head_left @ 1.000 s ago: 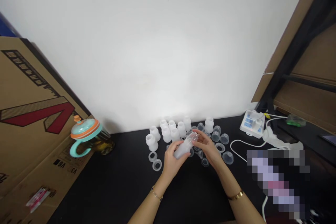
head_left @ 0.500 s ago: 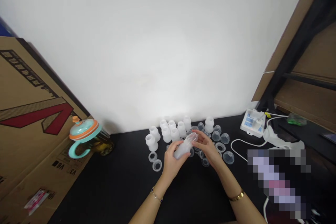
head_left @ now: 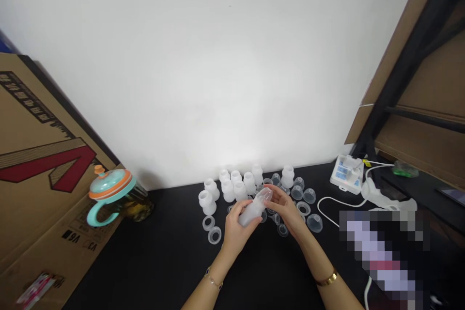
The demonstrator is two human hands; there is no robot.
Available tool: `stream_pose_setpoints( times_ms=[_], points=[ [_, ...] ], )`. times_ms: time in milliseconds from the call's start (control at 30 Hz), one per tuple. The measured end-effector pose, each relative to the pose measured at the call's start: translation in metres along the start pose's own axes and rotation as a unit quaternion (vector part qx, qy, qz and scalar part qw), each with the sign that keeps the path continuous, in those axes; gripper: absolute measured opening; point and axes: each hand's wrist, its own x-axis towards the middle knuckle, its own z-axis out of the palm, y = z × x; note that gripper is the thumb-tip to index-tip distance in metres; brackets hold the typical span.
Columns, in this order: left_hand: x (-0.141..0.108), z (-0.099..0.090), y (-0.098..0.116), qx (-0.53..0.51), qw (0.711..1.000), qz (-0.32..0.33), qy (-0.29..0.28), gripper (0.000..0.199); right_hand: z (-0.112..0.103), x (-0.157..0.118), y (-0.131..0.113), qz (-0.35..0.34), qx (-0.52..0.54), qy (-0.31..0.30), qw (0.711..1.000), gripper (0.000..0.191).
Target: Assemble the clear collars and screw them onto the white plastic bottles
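Note:
My left hand point(head_left: 237, 226) is wrapped around the body of a translucent white bottle point(head_left: 250, 212), tilted up to the right. At its upper end sits a clear cap point(head_left: 266, 194), which the fingers of my right hand point(head_left: 286, 209) grip. Behind my hands, several open white bottles point(head_left: 227, 190) stand close together near the wall. Two translucent rings point(head_left: 214, 235) lie left of my left hand. Around my right hand are scattered several clear domed caps point(head_left: 314, 223) and another ring point(head_left: 303, 208). Parts under my hands are partly hidden.
A teal-lidded jug point(head_left: 121, 198) with dark liquid stands at the left by a large cardboard box point(head_left: 43, 193). On the right are a white power strip point(head_left: 347, 174), its cable, and a white tool-like object point(head_left: 385, 198). A blurred patch covers the lower right.
The camera view has shifted slightly, so the scene sits a little lower and to the left. Both hands keep hold of the bottle and its cap, with almost the same pose.

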Motion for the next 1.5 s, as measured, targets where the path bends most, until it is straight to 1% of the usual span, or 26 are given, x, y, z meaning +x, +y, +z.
stream_pose_setpoints(
  times_ms=[500,600,733,1100,1367,1500],
  points=[
    [-0.0008,0.0007,0.0004,-0.001,1.0,0.007,0.006,0.039,0.0017,-0.0003,0.0004,0.0,-0.014,-0.004,1.0,0.056],
    [-0.001,0.0001,-0.0002,0.004,1.0,0.007,0.005,0.041,0.0027,-0.0005,0.0012,0.003,-0.015,-0.01,1.0,0.057],
    [-0.001,-0.0006,-0.0012,0.005,1.0,0.016,0.002,0.044,0.0046,-0.0002,0.0023,0.005,-0.013,-0.014,1.0,0.058],
    [-0.0001,-0.0006,0.0023,-0.005,0.999,0.033,0.011,0.043,0.0054,0.0004,0.0052,0.009,-0.008,-0.013,1.0,0.059],
    [-0.0006,-0.0025,0.0044,-0.008,1.0,0.022,0.011,0.042,0.0083,-0.002,0.0014,0.004,-0.02,-0.013,1.0,0.055],
    [-0.0007,-0.0026,0.0044,-0.015,1.0,0.015,0.011,0.041,0.0097,-0.0045,-0.0021,0.001,-0.031,-0.023,0.999,0.06]
  ],
)
